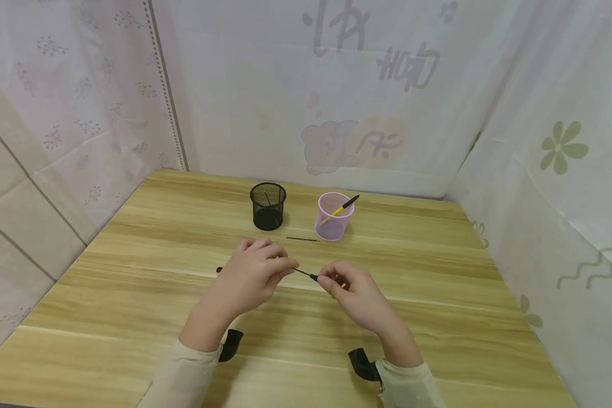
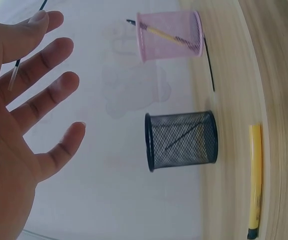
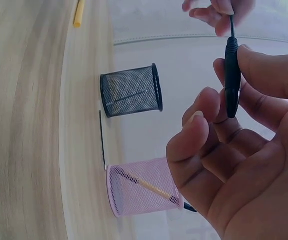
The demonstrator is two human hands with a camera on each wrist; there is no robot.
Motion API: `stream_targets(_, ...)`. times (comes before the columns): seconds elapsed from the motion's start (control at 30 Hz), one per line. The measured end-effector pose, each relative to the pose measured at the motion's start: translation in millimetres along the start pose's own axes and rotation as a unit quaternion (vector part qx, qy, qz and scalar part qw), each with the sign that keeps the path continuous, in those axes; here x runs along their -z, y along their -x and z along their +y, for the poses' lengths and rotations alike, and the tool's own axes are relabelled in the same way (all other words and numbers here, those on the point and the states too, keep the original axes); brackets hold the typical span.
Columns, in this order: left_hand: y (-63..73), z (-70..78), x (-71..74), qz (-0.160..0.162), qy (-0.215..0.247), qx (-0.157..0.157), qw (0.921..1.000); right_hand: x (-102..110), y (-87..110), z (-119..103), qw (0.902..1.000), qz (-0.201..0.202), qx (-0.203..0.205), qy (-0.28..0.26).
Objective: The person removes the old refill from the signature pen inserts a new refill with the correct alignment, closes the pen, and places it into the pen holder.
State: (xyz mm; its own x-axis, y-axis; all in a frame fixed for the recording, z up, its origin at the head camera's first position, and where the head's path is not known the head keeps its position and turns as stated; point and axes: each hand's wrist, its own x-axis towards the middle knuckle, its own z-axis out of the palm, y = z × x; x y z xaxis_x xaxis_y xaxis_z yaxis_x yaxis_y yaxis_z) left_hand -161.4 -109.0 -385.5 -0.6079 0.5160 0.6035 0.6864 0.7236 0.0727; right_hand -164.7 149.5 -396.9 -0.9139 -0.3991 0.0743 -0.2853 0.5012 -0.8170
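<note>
My left hand (image 1: pixel 255 272) pinches a thin dark pen refill (image 2: pixel 17 64) between thumb and index finger, its other fingers spread. The refill runs rightward into a black pen grip section (image 3: pixel 232 75), which my right hand (image 1: pixel 359 297) pinches between thumb and fingers. Both hands are held over the table, a short length of refill showing between them. Beyond my left hand, a yellow pen barrel (image 2: pixel 255 175) with a black end lies on the table; in the head view that hand hides most of it.
At the back stand a black mesh cup (image 1: pixel 268 219) with a thin dark stick inside and a pink mesh cup (image 1: pixel 330 231) holding a yellow-and-black pen (image 1: pixel 339 210). Another thin refill (image 1: pixel 302 239) lies before them. Patterned cloth (image 1: pixel 265 85) hangs round the wooden table (image 1: pixel 132 249).
</note>
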Motion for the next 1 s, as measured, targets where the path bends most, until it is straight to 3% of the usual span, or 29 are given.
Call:
stream_targets(0.17,-0.2,0.5,0.0,-0.008,0.007,0.010,0.9999,-1,0.6,2,0.9999,0.002,-0.004,-0.011)
stream_targets(0.4,2.4,-8.5,7.8,0.002,0.021,0.039,0.9990,1,2.3,1,0.9978,0.015,-0.055,-0.034)
stream_targets(0.67,-0.5,-14.0,5.4,0.008,0.021,0.067,0.9975,3,1.7,2,0.9980,0.011,-0.051,-0.035)
stream_targets(0.83,-15.5,-15.3,-6.5,-0.046,-0.005,0.102,0.9937,3,4.0,4,0.9972,0.011,-0.063,-0.038)
stream_targets(1.0,-42.1,-21.4,-33.3,-0.159,-0.020,0.143,0.9766,2,5.3,5,0.9974,0.011,-0.061,-0.037)
